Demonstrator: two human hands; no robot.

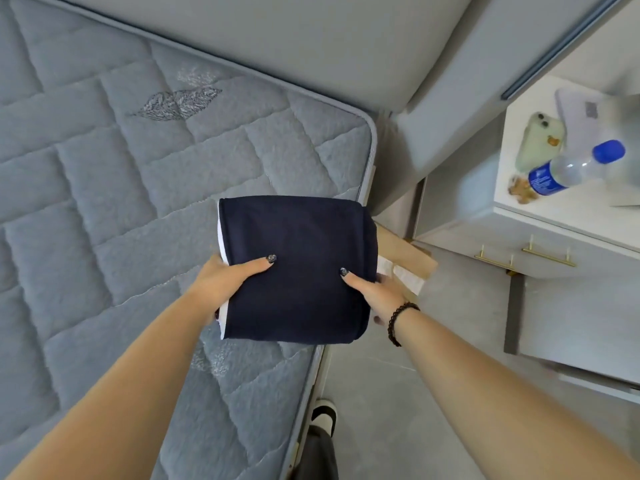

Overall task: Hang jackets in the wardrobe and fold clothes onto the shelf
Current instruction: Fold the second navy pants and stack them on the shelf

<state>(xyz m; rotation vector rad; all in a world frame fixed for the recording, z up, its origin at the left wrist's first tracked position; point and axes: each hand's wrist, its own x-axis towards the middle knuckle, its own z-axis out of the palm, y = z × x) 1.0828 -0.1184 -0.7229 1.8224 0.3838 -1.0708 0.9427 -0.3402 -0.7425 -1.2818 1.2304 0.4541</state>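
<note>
Both hands, left (228,277) and right (375,294), pinch the folded garment (298,268) above the bed (104,168) corner; keep it level, edges squared.

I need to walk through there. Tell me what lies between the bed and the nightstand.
In the head view, a brown paper bag with white paper lies on the grey floor between the mattress and the nightstand.
</note>
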